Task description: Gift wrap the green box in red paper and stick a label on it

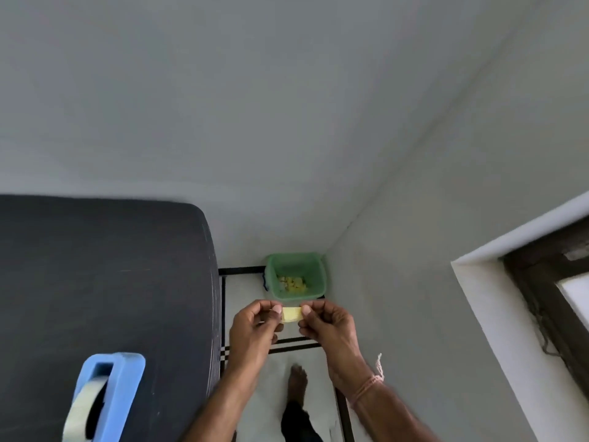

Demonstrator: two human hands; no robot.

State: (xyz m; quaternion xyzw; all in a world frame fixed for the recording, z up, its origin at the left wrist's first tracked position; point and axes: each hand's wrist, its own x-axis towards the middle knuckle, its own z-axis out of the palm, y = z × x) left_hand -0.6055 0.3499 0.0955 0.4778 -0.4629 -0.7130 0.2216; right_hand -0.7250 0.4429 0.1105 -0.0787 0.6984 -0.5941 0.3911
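Pinches yellow label slip (291, 314) at both ends, fingers of left hand (255, 327) and right hand (328, 327) clamped on it. Runs lengthwise hand to hand, just short of green bin (315, 269). Green box unseen.

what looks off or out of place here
Nothing stands out. The left hand and right hand pinch a yellow slip by the green bin, which holds yellow scraps; the tape dispenser sits on the dark table.

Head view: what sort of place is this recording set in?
Probably a corner of a home room: small green plastic bin on the white tiled floor, dark wooden window frame, plain grey walls.
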